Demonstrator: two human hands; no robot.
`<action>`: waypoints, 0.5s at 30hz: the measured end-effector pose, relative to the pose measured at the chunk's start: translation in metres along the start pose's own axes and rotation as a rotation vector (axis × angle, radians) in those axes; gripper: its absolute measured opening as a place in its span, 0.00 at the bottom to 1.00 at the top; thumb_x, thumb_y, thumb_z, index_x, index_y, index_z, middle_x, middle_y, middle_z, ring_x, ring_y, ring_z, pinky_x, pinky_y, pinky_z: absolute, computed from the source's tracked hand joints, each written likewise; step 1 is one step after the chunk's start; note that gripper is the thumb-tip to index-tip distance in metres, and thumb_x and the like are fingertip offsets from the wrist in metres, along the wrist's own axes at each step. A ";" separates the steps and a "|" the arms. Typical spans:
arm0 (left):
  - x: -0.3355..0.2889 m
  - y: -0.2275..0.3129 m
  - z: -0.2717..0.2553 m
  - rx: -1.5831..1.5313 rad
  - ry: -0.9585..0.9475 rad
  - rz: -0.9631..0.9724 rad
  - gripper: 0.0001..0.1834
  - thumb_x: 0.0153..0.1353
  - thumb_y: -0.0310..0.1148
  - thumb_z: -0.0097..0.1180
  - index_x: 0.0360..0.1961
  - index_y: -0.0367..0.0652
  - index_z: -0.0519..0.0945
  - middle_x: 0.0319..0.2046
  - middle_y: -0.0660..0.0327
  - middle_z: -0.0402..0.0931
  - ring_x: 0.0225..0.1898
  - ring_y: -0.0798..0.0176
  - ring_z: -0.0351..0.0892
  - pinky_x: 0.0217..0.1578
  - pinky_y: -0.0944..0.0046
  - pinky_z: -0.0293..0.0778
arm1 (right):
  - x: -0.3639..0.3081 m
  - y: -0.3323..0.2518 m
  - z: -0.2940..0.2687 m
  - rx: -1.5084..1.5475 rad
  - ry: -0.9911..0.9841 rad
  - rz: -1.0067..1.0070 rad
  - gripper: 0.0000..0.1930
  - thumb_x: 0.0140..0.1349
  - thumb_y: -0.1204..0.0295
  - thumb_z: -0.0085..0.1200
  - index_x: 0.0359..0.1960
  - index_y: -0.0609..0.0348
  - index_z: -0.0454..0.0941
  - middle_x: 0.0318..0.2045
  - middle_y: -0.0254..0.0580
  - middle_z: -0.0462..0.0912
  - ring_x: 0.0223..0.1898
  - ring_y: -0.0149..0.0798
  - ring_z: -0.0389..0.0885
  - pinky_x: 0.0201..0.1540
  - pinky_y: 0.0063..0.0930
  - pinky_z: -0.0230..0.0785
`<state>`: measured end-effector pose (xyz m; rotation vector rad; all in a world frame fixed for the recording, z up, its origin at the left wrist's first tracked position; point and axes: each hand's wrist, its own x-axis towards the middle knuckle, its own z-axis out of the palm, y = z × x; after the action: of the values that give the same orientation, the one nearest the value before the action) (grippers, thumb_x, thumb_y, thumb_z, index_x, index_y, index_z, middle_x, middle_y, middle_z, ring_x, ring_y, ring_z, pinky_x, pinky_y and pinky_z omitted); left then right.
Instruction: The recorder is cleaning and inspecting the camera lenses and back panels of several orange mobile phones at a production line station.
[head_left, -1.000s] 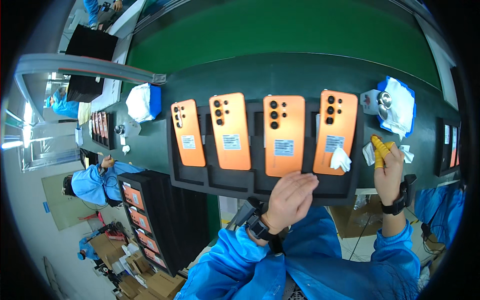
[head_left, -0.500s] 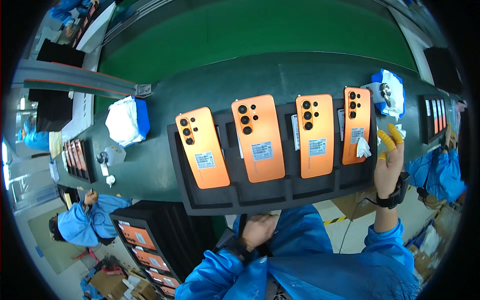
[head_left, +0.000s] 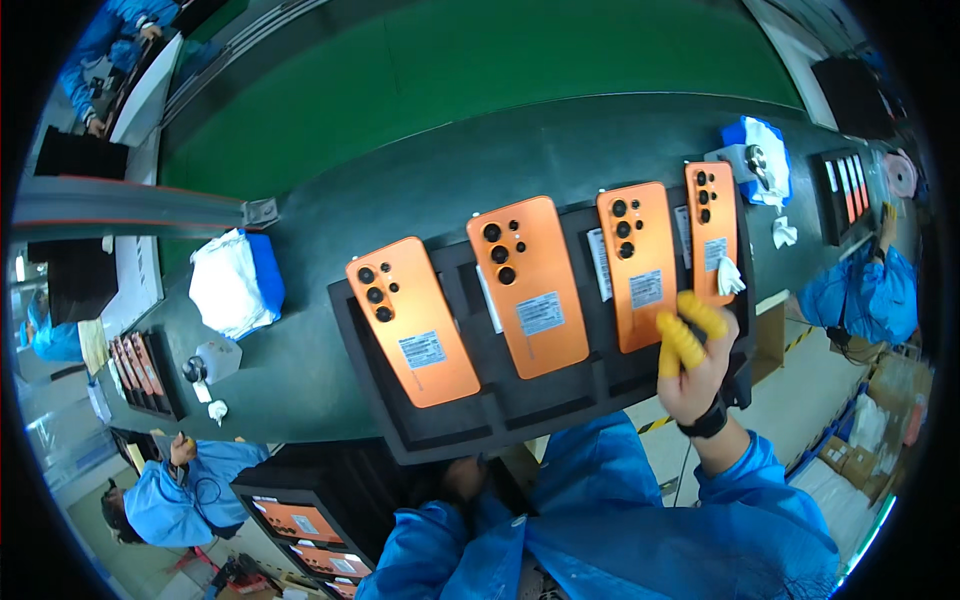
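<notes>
Several orange phones lie back-up in a black foam tray, each with a silver label. My right hand, with yellow finger cots, is over the tray's right part, fingers stretched out and slightly apart with nothing seen in them. Its tips are at the lower end of the second phone from the right. A crumpled white wipe lies on the lower end of the rightmost phone. My left hand is in shadow below the tray's near edge, its fingers hidden.
The dark green bench carries a blue box of white wipes at left and another at right, each near a small dispenser. A stack of black trays with phones stands at lower left. Co-workers sit on both sides.
My right hand has moved left and nearer, from beside the tray to over the phones. My left hand has moved left and is darker now. The view has shifted a little.
</notes>
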<state>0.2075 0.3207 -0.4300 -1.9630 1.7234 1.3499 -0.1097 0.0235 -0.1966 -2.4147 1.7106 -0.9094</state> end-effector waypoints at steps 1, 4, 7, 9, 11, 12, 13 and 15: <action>0.006 -0.005 0.019 0.176 -0.045 -0.020 0.17 0.63 0.42 0.51 0.41 0.40 0.82 0.40 0.46 0.81 0.43 0.41 0.80 0.44 0.44 0.75 | -0.001 -0.014 0.003 0.109 0.012 -0.035 0.21 0.41 0.83 0.56 0.41 0.55 0.84 0.47 0.43 0.78 0.43 0.49 0.73 0.47 0.40 0.63; 0.022 -0.004 0.052 0.459 -0.150 -0.044 0.15 0.64 0.36 0.48 0.45 0.39 0.81 0.44 0.49 0.81 0.49 0.43 0.78 0.50 0.47 0.73 | -0.028 -0.040 -0.001 0.387 -0.230 -0.134 0.16 0.45 0.79 0.62 0.39 0.52 0.85 0.38 0.40 0.81 0.31 0.45 0.74 0.34 0.35 0.66; 0.035 0.024 0.037 0.155 -0.088 -0.040 0.16 0.64 0.37 0.49 0.47 0.39 0.80 0.46 0.49 0.81 0.51 0.43 0.78 0.51 0.48 0.73 | -0.072 -0.050 0.000 0.534 -0.503 -0.131 0.16 0.47 0.75 0.64 0.41 0.51 0.86 0.32 0.36 0.80 0.28 0.38 0.75 0.34 0.32 0.67; 0.040 0.033 0.028 0.044 -0.067 -0.036 0.16 0.64 0.37 0.49 0.48 0.40 0.80 0.47 0.48 0.80 0.52 0.43 0.77 0.52 0.48 0.72 | -0.099 -0.053 0.002 0.546 -0.572 -0.134 0.16 0.47 0.75 0.63 0.42 0.51 0.86 0.32 0.36 0.80 0.28 0.38 0.75 0.33 0.32 0.67; 0.042 0.036 0.023 -0.034 -0.040 -0.041 0.17 0.64 0.37 0.49 0.49 0.40 0.80 0.48 0.48 0.80 0.53 0.43 0.76 0.53 0.48 0.72 | -0.124 -0.054 0.002 0.499 -0.700 -0.001 0.17 0.49 0.75 0.62 0.44 0.52 0.86 0.33 0.40 0.81 0.31 0.41 0.78 0.37 0.36 0.71; 0.045 0.038 0.021 -0.072 -0.025 -0.037 0.17 0.65 0.37 0.49 0.49 0.40 0.79 0.48 0.48 0.80 0.53 0.43 0.76 0.53 0.48 0.72 | -0.136 -0.051 0.006 0.499 -0.698 0.000 0.17 0.49 0.75 0.62 0.44 0.52 0.86 0.33 0.40 0.81 0.31 0.41 0.78 0.37 0.36 0.71; 0.046 0.039 0.019 -0.103 -0.011 -0.028 0.17 0.65 0.37 0.49 0.49 0.40 0.79 0.49 0.48 0.80 0.53 0.43 0.76 0.54 0.49 0.71 | -0.147 -0.047 0.011 0.516 -0.760 0.078 0.18 0.49 0.75 0.62 0.45 0.53 0.85 0.34 0.42 0.81 0.33 0.44 0.79 0.41 0.38 0.73; 0.049 0.039 0.016 -0.152 0.014 -0.036 0.18 0.65 0.38 0.49 0.50 0.40 0.79 0.50 0.48 0.79 0.54 0.42 0.75 0.54 0.49 0.71 | -0.160 -0.030 0.030 0.481 -0.831 0.154 0.19 0.51 0.74 0.61 0.47 0.56 0.83 0.38 0.51 0.82 0.42 0.55 0.80 0.50 0.43 0.74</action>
<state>0.1611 0.2863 -0.4587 -2.0768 1.6259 1.4992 -0.1047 0.1667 -0.2798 -1.8866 1.1633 -0.1848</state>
